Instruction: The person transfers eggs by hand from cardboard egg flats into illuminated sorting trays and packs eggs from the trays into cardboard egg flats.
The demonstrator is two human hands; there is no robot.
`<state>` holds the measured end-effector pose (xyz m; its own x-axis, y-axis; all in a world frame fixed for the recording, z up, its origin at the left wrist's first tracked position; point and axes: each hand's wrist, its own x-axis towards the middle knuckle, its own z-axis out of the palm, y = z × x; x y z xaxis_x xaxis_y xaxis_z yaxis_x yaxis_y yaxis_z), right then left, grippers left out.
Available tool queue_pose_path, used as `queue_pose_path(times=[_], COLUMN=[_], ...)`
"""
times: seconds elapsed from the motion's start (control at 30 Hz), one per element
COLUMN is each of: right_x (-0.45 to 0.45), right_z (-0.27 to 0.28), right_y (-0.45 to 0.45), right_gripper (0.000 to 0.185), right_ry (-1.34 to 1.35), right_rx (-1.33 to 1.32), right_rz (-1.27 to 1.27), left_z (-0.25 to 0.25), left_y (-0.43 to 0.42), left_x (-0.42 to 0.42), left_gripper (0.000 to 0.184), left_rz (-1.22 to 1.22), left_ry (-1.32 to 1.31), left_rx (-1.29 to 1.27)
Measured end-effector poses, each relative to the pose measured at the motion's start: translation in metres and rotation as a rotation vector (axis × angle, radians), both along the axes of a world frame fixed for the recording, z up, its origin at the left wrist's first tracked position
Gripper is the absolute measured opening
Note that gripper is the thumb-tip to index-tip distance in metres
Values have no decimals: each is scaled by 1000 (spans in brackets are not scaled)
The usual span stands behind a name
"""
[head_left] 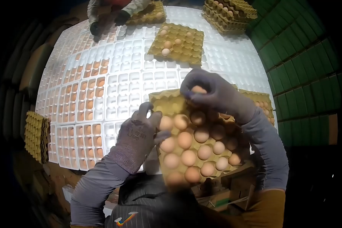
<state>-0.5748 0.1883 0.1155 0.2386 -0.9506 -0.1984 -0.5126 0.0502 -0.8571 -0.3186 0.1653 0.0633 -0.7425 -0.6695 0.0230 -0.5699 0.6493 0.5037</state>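
Both my hands wear grey-purple gloves. My right hand is curled round an egg above the far part of a yellow pulp tray. Several brown eggs sit in that tray, while its far left cups hold none. My left hand is at the tray's left edge, fingers apart, with fingertips close to an egg; nothing shows in its grip. Left of the tray lie white compartment trays, some of them bare.
White trays with brown eggs fill the left side. Another pulp tray with a few eggs lies farther off. Tray stacks stand at back right and far left. A co-worker's gloved hands are at the top. Green crates line the right.
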Motion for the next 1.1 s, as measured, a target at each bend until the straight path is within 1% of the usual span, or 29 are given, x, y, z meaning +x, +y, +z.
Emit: queue_pose_path(times=[0.03, 0.07, 0.1, 0.17, 0.2, 0.23, 0.27, 0.37, 0.4, 0.43, 0.5, 0.53, 0.57, 0.6, 0.63, 0.67, 0.7, 0.73, 0.77, 0.8, 0.83, 0.87, 0.9, 0.93, 0.97, 1.0, 1.1], right_x=[14, 27, 43, 56, 52, 42, 32, -15, -12, -14, -14, -4, 16, 32, 35, 39, 43, 42, 35, 29, 20, 12, 23, 33, 44, 40, 32], right_z=[11, 7, 1, 10, 10, 11, 12, -4, 6, 7, -3, 1, 6, 7, -2, -11, -20, -11, -17, -22, -19, -14, -1, 12, 25, 13, -3], right_y=[2, 6, 5, 4, 5, 6, 8, 19, 30, 40, 46, 44, 51, 58, 64, 69, 75, 74, 75, 74, 79, 84, 91, 98, 104, 109, 125], right_gripper=[33, 32, 32, 33, 33, 33, 34, 39, 48, 50, 41, 33, 17, 19, 21, 22, 24, 25, 25, 25, 29, 33, 38, 43, 48, 50, 55], right_ry=[417, 690, 994, 1029, 950, 872, 795, -86, -522, -714, -621, -307, 2, 394, 568, 746, 917, 907, 844, 778, 424, 77, -219, -598, -906, -790, -722], right_rx=[-89, -52, 5, 201, 169, 137, 105, 160, 269, 307, 164, -15, -15, -227, -267, -311, -356, -458, -495, -534, -288, -45, 135, 293, 390, 299, 192], right_rz=[168, 331, 493, 568, 510, 452, 394, -54, -201, -225, -25, 182, 181, 295, 336, 382, 429, 439, 373, 311, 143, -26, -183, -402, -634, -661, -616], left_z=[-6, -5, -5, 11, -2, 4, 4, 6, -3, -6, -2, 1, 11, 11, 12, 17, 19, 20, 22, 26, 20, 14, 11, 11, 13, 13, 4], left_y=[1, -1, -7, -15, -20, -23, -21, -9, -6, -5, -8, -12, -14, -19, -22, -19, -11, 0, 12, 20, 28, 33, 36, 37, 38, 39, 35], left_x=[-3, -1, 1, 4, 11, 12, 13, 6, -1, 2, 2, 2, 5, 13, 21, 25, 24, 19, 15, 12, 8, 5, 1, -2, -5, -6, -5], left_gripper=[47, 44, 41, 44, 41, 41, 42, 44, 46, 47, 47, 45, 41, 39, 37, 34, 30, 28, 25, 34, 35, 35, 35, 36, 37, 38, 39], left_rz=[-40, -18, 0, 99, 116, 104, 60, -74, -148, -175, -230, -151, 27, 85, 143, 159, 50, -55, -156, -188, -185, -172, -158, -180, -207, -235, -209], left_ry=[-36, -44, 48, 105, 300, 272, 246, 151, 219, 186, 115, 206, 283, 404, 522, 530, 403, 277, 149, -119, -197, -215, -230, -257, -284, -311, -306], left_rx=[-35, -5, 107, 398, 586, 642, 591, 418, 202, 191, 170, 365, 704, 876, 1049, 1087, 782, 476, 169, -54, -235, -298, -359, -396, -433, -471, -431])
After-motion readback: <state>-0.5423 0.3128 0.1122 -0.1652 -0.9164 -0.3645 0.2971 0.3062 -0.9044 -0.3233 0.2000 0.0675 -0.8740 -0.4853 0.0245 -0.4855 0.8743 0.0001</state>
